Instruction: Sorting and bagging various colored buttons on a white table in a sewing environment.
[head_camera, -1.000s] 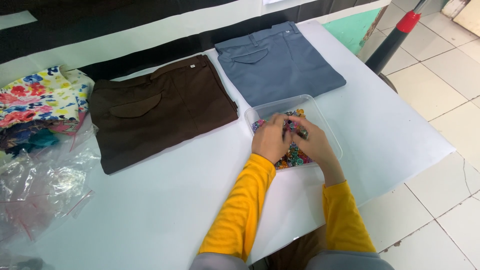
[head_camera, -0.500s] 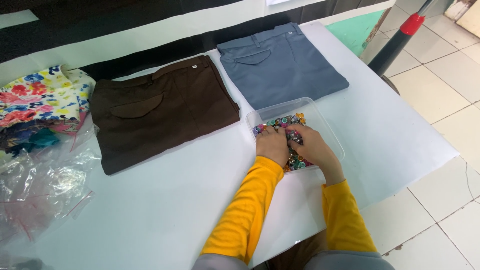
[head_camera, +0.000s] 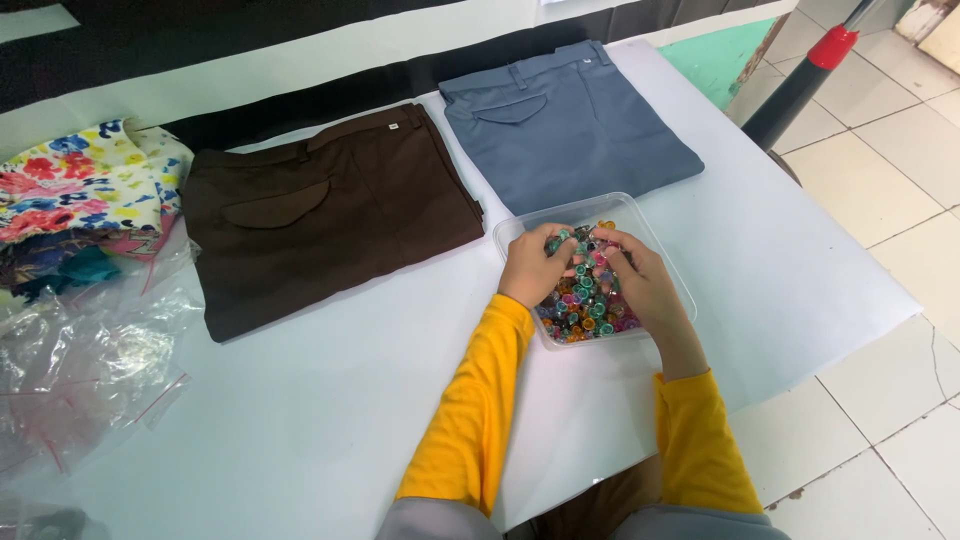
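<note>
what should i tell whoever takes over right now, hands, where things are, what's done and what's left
Left hand: fingers down in the clear plastic tray, among the small colourful beads; whether it grips any, I cannot tell.
Right hand: same, over the beads.
Things: tray at the table's right side, brown trousers and blue-grey trousers folded flat behind it, floral cloth and clear bags at left.
Done: trousers lie folded.
Left: beads are all in the tray.

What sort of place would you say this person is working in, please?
Probably a small garment finishing or packing workroom: folded brown trousers and grey-blue trousers lie on a white table, beside clear plastic bags and a tray of small colourful fasteners.
</note>
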